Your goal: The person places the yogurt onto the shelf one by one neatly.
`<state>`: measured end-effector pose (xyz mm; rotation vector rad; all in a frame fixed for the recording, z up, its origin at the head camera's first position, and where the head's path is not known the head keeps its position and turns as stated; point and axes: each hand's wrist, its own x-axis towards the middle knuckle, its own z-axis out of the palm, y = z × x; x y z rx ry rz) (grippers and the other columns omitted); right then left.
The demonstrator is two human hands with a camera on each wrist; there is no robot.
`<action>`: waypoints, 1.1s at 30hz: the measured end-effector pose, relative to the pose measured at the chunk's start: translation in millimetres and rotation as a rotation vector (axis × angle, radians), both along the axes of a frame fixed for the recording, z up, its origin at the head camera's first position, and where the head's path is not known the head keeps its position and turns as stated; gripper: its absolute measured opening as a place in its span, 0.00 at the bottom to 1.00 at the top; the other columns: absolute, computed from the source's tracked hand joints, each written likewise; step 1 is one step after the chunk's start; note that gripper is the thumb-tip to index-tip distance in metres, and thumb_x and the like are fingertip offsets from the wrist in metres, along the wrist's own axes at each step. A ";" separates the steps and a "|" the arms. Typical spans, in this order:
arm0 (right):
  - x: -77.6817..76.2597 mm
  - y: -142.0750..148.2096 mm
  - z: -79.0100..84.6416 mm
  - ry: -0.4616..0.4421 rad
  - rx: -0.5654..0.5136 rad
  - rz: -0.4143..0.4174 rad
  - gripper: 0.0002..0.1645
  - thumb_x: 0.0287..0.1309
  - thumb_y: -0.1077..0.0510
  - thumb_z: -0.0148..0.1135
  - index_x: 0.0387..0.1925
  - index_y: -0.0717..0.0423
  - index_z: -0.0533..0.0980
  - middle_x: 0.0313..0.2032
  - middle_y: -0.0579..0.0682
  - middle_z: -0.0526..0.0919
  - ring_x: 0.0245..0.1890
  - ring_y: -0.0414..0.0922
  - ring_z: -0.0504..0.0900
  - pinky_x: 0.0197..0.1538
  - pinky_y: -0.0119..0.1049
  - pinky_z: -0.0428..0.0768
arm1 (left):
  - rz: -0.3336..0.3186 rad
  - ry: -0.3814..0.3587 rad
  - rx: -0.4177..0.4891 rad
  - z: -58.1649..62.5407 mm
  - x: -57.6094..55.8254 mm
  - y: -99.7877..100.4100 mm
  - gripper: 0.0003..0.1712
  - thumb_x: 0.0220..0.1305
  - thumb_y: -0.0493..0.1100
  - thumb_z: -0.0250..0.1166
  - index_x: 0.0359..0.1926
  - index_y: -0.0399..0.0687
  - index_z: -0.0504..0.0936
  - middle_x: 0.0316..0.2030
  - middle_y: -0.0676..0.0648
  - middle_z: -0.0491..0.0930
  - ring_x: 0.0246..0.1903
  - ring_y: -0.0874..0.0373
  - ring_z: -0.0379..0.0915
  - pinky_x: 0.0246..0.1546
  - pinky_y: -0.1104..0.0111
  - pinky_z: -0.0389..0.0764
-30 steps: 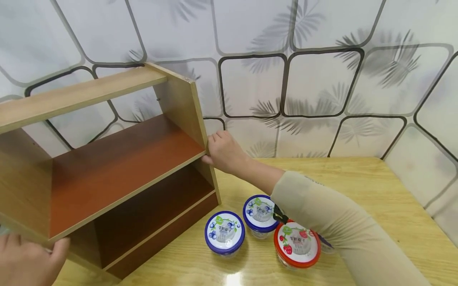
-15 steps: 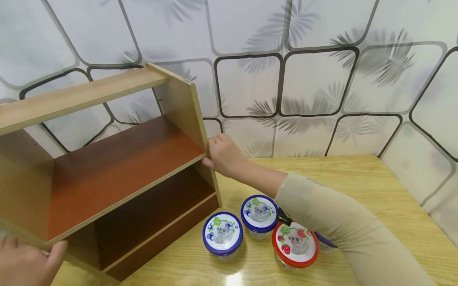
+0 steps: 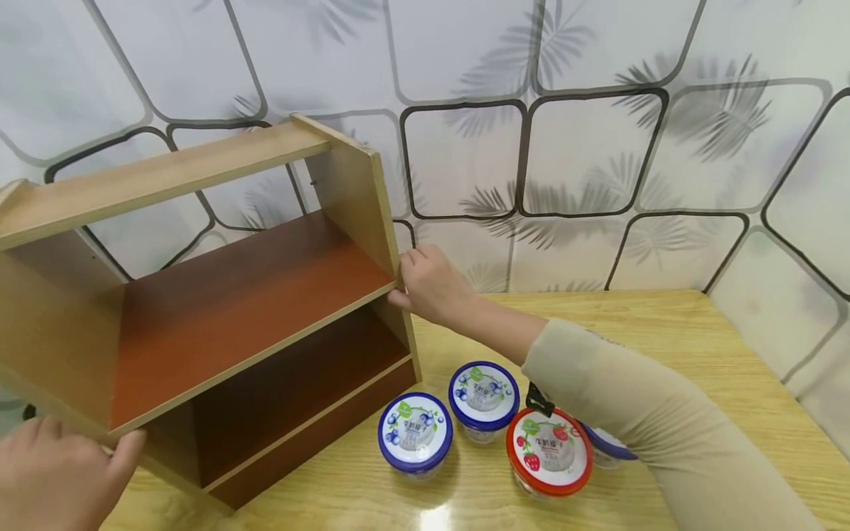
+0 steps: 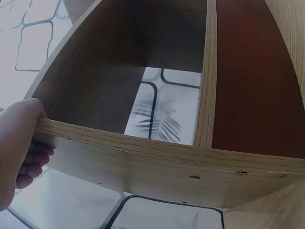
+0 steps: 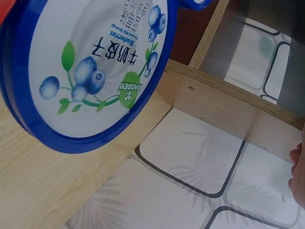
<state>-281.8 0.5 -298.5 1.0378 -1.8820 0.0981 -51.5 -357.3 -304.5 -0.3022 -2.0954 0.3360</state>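
Note:
A small wooden shelf unit (image 3: 252, 295) with reddish-brown boards stands at an angle on the left of the table. My left hand (image 3: 66, 468) grips the front edge of its left side panel; in the left wrist view, the thumb of that hand (image 4: 19, 143) lies over the edge and the fingers curl behind the panel. My right hand (image 3: 433, 284) holds the right side panel at the middle board's height, its fingers hidden partly by the panel. Only some fingertips of this hand (image 5: 298, 174) show at the right wrist view's edge.
Right of the shelf stand two blue-lidded tubs (image 3: 415, 435) and a red-lidded tub (image 3: 550, 451); another blue lid (image 3: 607, 445) is half hidden by the right sleeve (image 3: 617, 398). A patterned wall (image 3: 465, 162) rises behind the wooden table (image 3: 717, 369).
The shelf unit has shifted a little to the right, nearer the tubs, with both hands still gripping its sides. The tubs have stayed in place.

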 end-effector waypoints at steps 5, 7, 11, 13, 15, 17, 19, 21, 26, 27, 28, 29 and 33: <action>-2.3 3.2 0.1 0.002 -0.008 0.009 0.23 0.39 0.45 0.68 0.21 0.61 0.72 0.19 0.52 0.74 0.24 0.49 0.70 0.31 0.40 0.69 | -0.036 0.179 0.131 2.6 -11.3 8.8 0.30 0.56 0.51 0.40 0.02 0.51 0.42 0.07 0.47 0.45 0.09 0.45 0.46 0.11 0.61 0.43; -2.1 4.7 0.3 0.005 -0.010 0.010 0.23 0.39 0.46 0.68 0.20 0.61 0.72 0.18 0.52 0.74 0.23 0.48 0.71 0.31 0.41 0.69 | -0.041 0.192 0.129 3.2 -12.0 11.4 0.30 0.56 0.51 0.40 0.02 0.51 0.42 0.08 0.47 0.45 0.09 0.44 0.47 0.11 0.60 0.44; -1.1 8.0 1.1 0.007 -0.015 0.006 0.22 0.39 0.47 0.68 0.19 0.61 0.71 0.17 0.52 0.73 0.22 0.48 0.69 0.30 0.41 0.68 | -0.014 0.154 0.124 2.8 -11.2 12.8 0.32 0.57 0.53 0.40 0.01 0.51 0.42 0.08 0.44 0.48 0.11 0.40 0.51 0.11 0.55 0.49; -0.5 9.6 1.4 0.000 -0.017 0.007 0.21 0.39 0.48 0.68 0.18 0.60 0.71 0.17 0.52 0.72 0.22 0.48 0.68 0.30 0.41 0.68 | 0.003 0.120 0.139 1.5 -10.6 12.5 0.34 0.60 0.55 0.39 0.00 0.50 0.43 0.08 0.43 0.50 0.13 0.38 0.53 0.13 0.51 0.52; 0.1 11.1 1.2 -0.015 -0.021 0.010 0.21 0.40 0.48 0.68 0.18 0.60 0.70 0.17 0.51 0.72 0.22 0.48 0.68 0.30 0.41 0.68 | 0.021 0.087 0.146 0.0 -10.2 11.6 0.36 0.62 0.57 0.37 0.00 0.50 0.44 0.08 0.42 0.51 0.15 0.37 0.55 0.16 0.49 0.55; 1.1 12.6 0.8 -0.028 -0.024 0.014 0.21 0.40 0.48 0.69 0.18 0.60 0.70 0.18 0.52 0.73 0.22 0.48 0.68 0.31 0.41 0.68 | 0.030 0.069 0.156 -0.9 -10.2 10.8 0.37 0.62 0.58 0.37 0.00 0.49 0.44 0.09 0.41 0.52 0.16 0.36 0.56 0.18 0.47 0.57; 2.1 14.4 0.6 -0.033 -0.026 0.013 0.22 0.41 0.48 0.69 0.19 0.60 0.70 0.18 0.52 0.73 0.23 0.48 0.68 0.32 0.41 0.68 | 0.018 0.078 0.161 -0.8 -12.3 10.6 0.36 0.61 0.57 0.38 0.00 0.49 0.44 0.09 0.40 0.52 0.17 0.36 0.56 0.19 0.46 0.58; 3.0 16.8 0.8 -0.033 -0.033 0.007 0.23 0.40 0.47 0.70 0.19 0.60 0.70 0.19 0.52 0.74 0.23 0.48 0.69 0.33 0.41 0.68 | -0.002 0.091 0.165 0.2 -15.3 11.6 0.35 0.60 0.56 0.39 0.00 0.48 0.45 0.09 0.40 0.53 0.17 0.36 0.56 0.19 0.46 0.57; 5.1 23.4 1.2 -0.036 -0.046 0.005 0.24 0.39 0.47 0.71 0.19 0.60 0.70 0.18 0.52 0.74 0.22 0.48 0.68 0.33 0.41 0.68 | -0.022 0.087 0.185 0.7 -20.4 15.7 0.36 0.60 0.57 0.38 0.00 0.44 0.46 0.11 0.36 0.56 0.19 0.34 0.58 0.20 0.44 0.58; 5.3 24.6 1.0 -0.038 -0.046 0.009 0.24 0.39 0.47 0.71 0.19 0.61 0.70 0.18 0.52 0.74 0.22 0.48 0.68 0.33 0.41 0.68 | -0.024 0.086 0.196 0.0 -20.8 16.5 0.37 0.60 0.58 0.38 0.00 0.44 0.47 0.12 0.35 0.56 0.20 0.33 0.59 0.21 0.44 0.58; 5.4 25.8 0.7 -0.037 -0.043 0.009 0.24 0.39 0.47 0.71 0.19 0.60 0.69 0.18 0.52 0.74 0.22 0.48 0.68 0.33 0.41 0.68 | -0.026 0.086 0.196 -0.3 -21.6 17.0 0.37 0.60 0.58 0.37 0.00 0.43 0.47 0.12 0.34 0.57 0.21 0.33 0.60 0.21 0.44 0.58; 5.3 26.9 0.2 -0.037 -0.041 0.009 0.24 0.40 0.47 0.71 0.19 0.61 0.69 0.18 0.52 0.73 0.23 0.48 0.67 0.32 0.41 0.67 | -0.023 0.078 0.194 -0.4 -21.9 17.2 0.37 0.60 0.58 0.37 0.00 0.43 0.47 0.13 0.34 0.57 0.21 0.32 0.60 0.22 0.44 0.58; 4.7 30.6 -0.5 -0.032 -0.042 0.006 0.24 0.40 0.47 0.71 0.19 0.61 0.70 0.19 0.52 0.74 0.23 0.48 0.67 0.32 0.41 0.67 | -0.037 0.068 0.195 -0.9 -25.4 17.7 0.35 0.58 0.56 0.38 0.00 0.43 0.49 0.14 0.33 0.59 0.23 0.32 0.61 0.23 0.44 0.58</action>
